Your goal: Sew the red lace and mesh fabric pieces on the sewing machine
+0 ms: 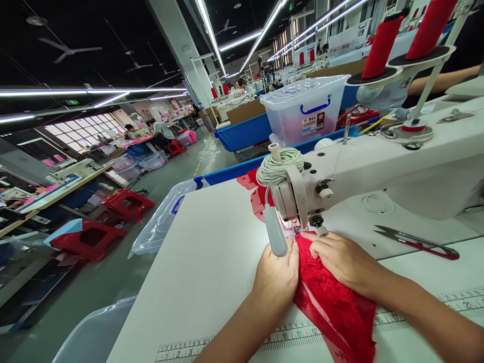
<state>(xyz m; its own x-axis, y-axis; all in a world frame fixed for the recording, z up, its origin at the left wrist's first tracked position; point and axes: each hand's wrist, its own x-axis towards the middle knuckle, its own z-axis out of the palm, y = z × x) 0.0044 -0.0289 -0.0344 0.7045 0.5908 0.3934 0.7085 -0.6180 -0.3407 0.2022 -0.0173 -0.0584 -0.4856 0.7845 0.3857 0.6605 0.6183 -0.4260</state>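
A piece of sheer red lace fabric (333, 302) runs under the presser foot (295, 232) of a white sewing machine (363, 166) and drapes toward the table's front edge. My left hand (277, 275) pinches its left edge just before the foot, its fingertips partly hidden behind a grey clip-on lamp (275, 231). On the other side, my right hand (342, 259) presses on the lace with curled fingers close to the needle. More red fabric (259, 201) lies behind the machine head. Thread snips (418, 242) rest to the right of my right hand.
A printed ruler (287, 337) crosses the white table (204, 262) near its front. Red thread cones (383, 48) stand above the machine. Beyond the table are a lidded plastic box (306, 106), a blue fabric trough (238, 136) and red stools (126, 204). Other people work at distant tables.
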